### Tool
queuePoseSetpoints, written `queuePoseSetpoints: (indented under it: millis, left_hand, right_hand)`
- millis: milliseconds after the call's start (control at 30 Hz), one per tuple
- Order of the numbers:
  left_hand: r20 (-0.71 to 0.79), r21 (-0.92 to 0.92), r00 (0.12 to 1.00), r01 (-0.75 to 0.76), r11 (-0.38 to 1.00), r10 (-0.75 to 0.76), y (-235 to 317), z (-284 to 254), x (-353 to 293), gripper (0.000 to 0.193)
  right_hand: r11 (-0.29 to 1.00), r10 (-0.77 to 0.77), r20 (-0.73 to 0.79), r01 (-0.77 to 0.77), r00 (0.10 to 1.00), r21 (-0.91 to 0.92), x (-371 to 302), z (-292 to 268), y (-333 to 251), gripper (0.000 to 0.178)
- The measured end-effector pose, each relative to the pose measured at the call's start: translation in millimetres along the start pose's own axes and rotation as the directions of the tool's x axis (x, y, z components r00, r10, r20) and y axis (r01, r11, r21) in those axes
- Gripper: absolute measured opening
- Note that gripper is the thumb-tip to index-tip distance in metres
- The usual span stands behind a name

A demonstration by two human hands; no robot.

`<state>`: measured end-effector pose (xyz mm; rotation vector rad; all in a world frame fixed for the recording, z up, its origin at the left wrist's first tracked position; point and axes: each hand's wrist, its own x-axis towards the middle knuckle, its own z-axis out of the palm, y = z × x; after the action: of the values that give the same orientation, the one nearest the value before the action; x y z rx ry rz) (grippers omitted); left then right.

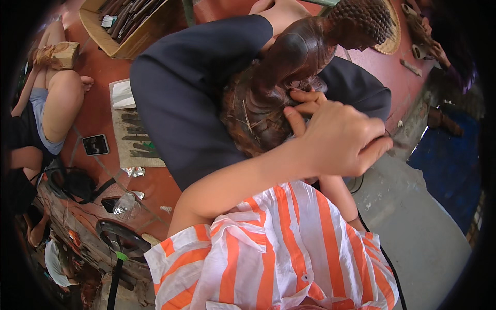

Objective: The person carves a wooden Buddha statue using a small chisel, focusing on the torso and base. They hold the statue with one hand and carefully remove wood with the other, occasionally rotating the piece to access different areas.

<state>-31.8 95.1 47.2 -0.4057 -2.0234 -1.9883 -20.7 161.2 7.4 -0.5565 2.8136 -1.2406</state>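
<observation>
A dark brown carved wooden statue of a seated figure with a head of tight curls leans across my lap, tilted to the upper right. My right hand comes up from under my left forearm. Its bent fingers press on the front of the statue, around its lap. My left arm crosses over to the right, and my left hand is closed above the right wrist, apart from the statue. A thin dark blurred bit shows past its fingers; what it holds is mostly hidden.
A cardboard box of carving tools stands upper left, near a mat with dark strips. A phone, a clear plastic cup and cables lie left. Another person holds a wooden block; someone else works upper right, by a woven tray.
</observation>
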Motion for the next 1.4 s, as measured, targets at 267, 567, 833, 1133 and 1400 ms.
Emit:
queuePoseSetpoints:
  millis: [267,567,833,1133,1400]
  left_hand:
    - [0.036,-0.002,0.999,0.02,1.0,-0.02,-1,-5,1,0.031]
    - [0.026,0.056,0.99,-0.143,0.988,0.141,-8,15,-5,0.029]
    - [0.054,0.146,0.989,-0.143,0.979,0.136,-14,23,-1,0.033]
    - [-0.07,0.14,0.985,-0.147,0.979,0.158,-18,22,5,0.029]
    - [-0.156,0.207,0.988,0.04,0.978,-0.007,-12,17,8,0.029]
  right_hand:
    - [0.999,0.032,0.047,-0.034,0.998,0.028,0,-2,-13,0.011]
    - [0.999,-0.04,0.12,0.035,0.992,0.04,6,-13,-1,0.014]
    - [0.998,-0.053,0.124,0.048,0.991,0.048,10,-12,18,0.014]
    - [0.971,-0.066,0.084,0.044,0.994,0.237,11,-6,24,0.016]
    - [0.965,-0.022,0.138,-0.014,0.99,0.26,12,-11,10,0.017]
